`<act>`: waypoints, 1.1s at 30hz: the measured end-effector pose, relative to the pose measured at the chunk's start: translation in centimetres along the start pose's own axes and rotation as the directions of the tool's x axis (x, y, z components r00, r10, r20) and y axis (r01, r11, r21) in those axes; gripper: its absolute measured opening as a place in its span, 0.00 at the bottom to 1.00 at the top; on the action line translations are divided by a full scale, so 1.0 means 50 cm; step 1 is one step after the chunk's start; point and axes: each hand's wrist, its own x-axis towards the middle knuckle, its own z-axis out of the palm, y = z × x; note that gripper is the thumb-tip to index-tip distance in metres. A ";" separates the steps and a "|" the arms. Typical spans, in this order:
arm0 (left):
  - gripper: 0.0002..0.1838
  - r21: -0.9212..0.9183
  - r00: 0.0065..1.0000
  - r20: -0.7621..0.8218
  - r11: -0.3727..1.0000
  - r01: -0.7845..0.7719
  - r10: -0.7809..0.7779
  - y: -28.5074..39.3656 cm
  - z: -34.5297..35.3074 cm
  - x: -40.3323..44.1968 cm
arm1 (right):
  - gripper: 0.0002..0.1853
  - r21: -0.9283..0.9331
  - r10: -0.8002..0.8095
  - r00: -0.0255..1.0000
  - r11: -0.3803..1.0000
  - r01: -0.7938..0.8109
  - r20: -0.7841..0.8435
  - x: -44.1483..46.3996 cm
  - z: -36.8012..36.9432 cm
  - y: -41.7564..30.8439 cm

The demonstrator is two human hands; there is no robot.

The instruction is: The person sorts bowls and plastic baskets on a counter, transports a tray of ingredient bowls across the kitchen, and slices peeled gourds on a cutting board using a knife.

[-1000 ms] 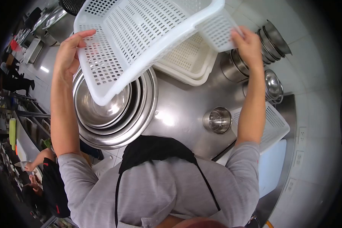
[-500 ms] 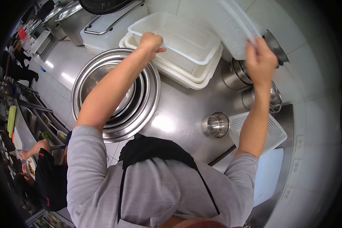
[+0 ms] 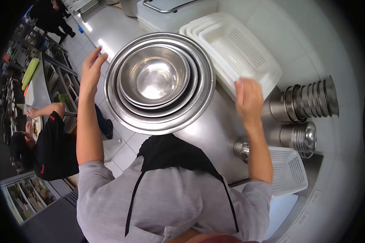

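Your left hand (image 3: pixel 92 69) is spread, empty; your right hand (image 3: pixel 249 97): grip unclear. The left-side steel bowls (image 3: pixel 155 77) look heavy, slick: grasp opposite rims.

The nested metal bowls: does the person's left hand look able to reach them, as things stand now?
Probably yes: the left hand looks empty, with thumb and fingers apart, close beside the nested metal bowls, and nothing visible stands between them.
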 end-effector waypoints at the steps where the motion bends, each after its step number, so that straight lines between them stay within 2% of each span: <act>1: 0.31 -0.081 0.987 -0.033 0.984 0.156 -0.159 -0.033 -0.010 -0.021 | 0.23 0.147 0.257 0.909 0.937 -0.318 0.328 -0.001 -0.001 -0.028; 2: 0.31 -0.168 0.948 -0.048 0.938 0.303 -0.315 -0.078 -0.010 -0.037 | 0.29 0.162 0.404 0.655 0.761 -0.628 0.639 0.000 -0.004 -0.055; 3: 0.27 -0.552 0.844 0.371 0.640 0.535 -0.386 -0.190 -0.018 -0.025 | 0.34 0.360 0.371 0.555 0.478 -0.801 0.744 -0.012 0.026 -0.075; 4: 0.22 -0.605 0.803 0.333 0.541 0.584 -0.494 -0.170 0.005 -0.061 | 0.40 0.471 0.292 0.483 0.114 -0.875 0.826 -0.030 0.064 -0.091; 5: 0.19 -0.748 0.836 0.406 0.391 0.536 -0.370 -0.213 0.011 -0.066 | 0.44 0.483 0.226 0.448 -0.130 -0.866 0.865 -0.043 0.090 -0.108; 7: 0.18 -0.737 0.817 0.517 0.354 0.576 -0.255 -0.216 0.005 -0.071 | 0.35 0.445 0.157 0.425 -0.482 -0.755 0.892 -0.086 0.173 -0.133; 9: 0.21 -0.742 0.852 0.471 0.419 0.523 -0.230 -0.202 0.013 -0.080 | 0.31 0.519 0.197 0.498 -0.528 -0.672 0.845 -0.078 0.162 -0.162; 11: 0.24 -0.750 0.878 0.429 0.458 0.477 -0.212 -0.177 0.013 -0.095 | 0.30 0.508 0.203 0.484 -0.552 -0.661 0.851 -0.078 0.134 -0.172; 13: 0.27 -0.764 0.895 0.393 0.466 0.447 -0.213 -0.141 0.002 -0.119 | 0.28 0.564 0.256 0.509 -0.499 -0.658 0.821 -0.071 0.081 -0.186; 15: 0.27 -0.714 0.864 0.415 0.487 0.504 -0.286 -0.074 -0.019 -0.120 | 0.24 0.609 0.285 0.547 -0.494 -0.620 0.787 -0.060 0.023 -0.189; 17: 0.22 -0.727 0.843 0.507 0.437 0.530 -0.179 0.038 -0.006 -0.119 | 0.21 0.632 0.330 0.543 -0.494 -0.597 0.772 -0.031 -0.036 -0.176; 19: 0.20 -0.735 0.835 0.535 0.418 0.534 -0.127 0.078 0.023 -0.084 | 0.19 0.642 0.367 0.530 -0.503 -0.578 0.765 0.007 -0.087 -0.138; 21: 0.19 -0.726 0.857 0.510 0.497 0.475 -0.073 0.127 0.093 -0.051 | 0.17 0.718 0.419 0.584 -0.442 -0.537 0.695 0.046 -0.114 -0.078; 22: 0.16 -0.744 0.857 0.514 0.479 0.466 -0.034 0.151 0.137 -0.035 | 0.18 0.759 0.491 0.579 -0.393 -0.520 0.651 0.067 -0.122 -0.047; 25: 0.13 -0.747 0.830 0.552 0.488 0.452 0.076 0.175 0.284 0.058 | 0.18 0.843 0.693 0.507 -0.292 -0.452 0.512 0.130 -0.130 0.039; 27: 0.13 -0.767 0.816 0.539 0.523 0.372 0.209 0.194 0.390 0.104 | 0.18 0.889 0.811 0.490 -0.077 -0.451 0.319 0.150 -0.103 0.145; 29: 0.13 -0.788 0.845 0.507 0.490 0.373 0.170 0.223 0.482 0.130 | 0.22 0.931 0.830 0.503 -0.051 -0.362 0.241 0.172 -0.095 0.204; 30: 0.20 -0.776 0.850 0.507 0.507 0.376 0.145 0.225 0.526 0.159 | 0.24 0.892 0.865 0.457 0.024 -0.451 0.208 0.191 -0.089 0.235; 31: 0.19 -0.726 0.850 0.510 0.596 0.343 0.132 0.226 0.555 0.170 | 0.26 0.832 0.911 0.382 0.086 -0.548 0.158 0.180 -0.088 0.250; 32: 0.18 -0.731 0.779 0.592 0.545 0.411 0.206 0.219 0.589 0.183 | 0.28 0.745 0.956 0.278 0.115 -0.657 0.098 0.175 -0.106 0.214; 33: 0.18 -0.710 0.767 0.612 0.560 0.427 0.191 0.193 0.640 0.213 | 0.30 0.729 0.982 0.178 0.072 -0.680 0.069 0.169 -0.105 0.207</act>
